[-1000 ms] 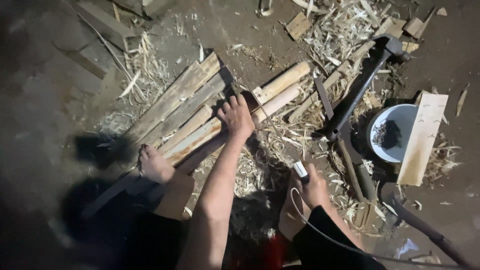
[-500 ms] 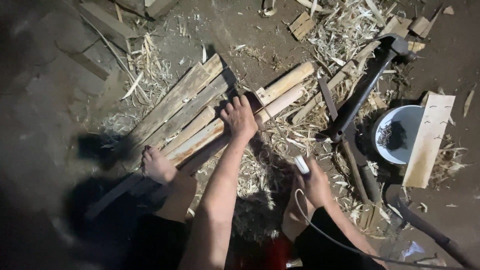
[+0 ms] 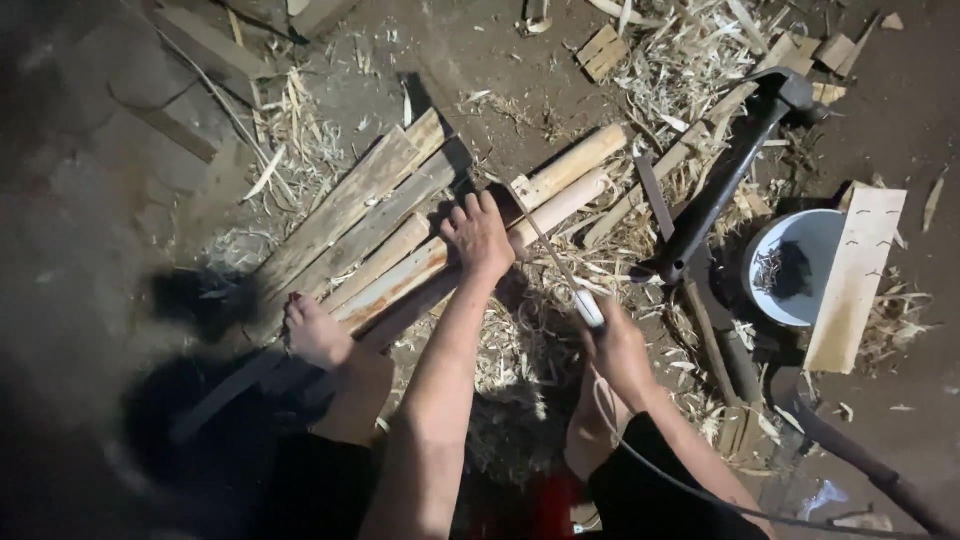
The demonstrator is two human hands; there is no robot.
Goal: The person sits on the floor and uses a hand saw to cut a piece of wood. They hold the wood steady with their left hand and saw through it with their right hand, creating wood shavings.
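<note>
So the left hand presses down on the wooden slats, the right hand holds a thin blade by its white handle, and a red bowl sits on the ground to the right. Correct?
Not quite: in the head view the bowl is white, not red. The rest holds: the left hand presses on the wooden slats, and the right hand holds the thin blade by its white handle.

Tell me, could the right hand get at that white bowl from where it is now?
Probably yes, once freed. The right hand grips a thin saw, so it is occupied. The white bowl sits off to its right on the ground, with a dark long-handled tool lying between them, low enough to reach over.
</note>
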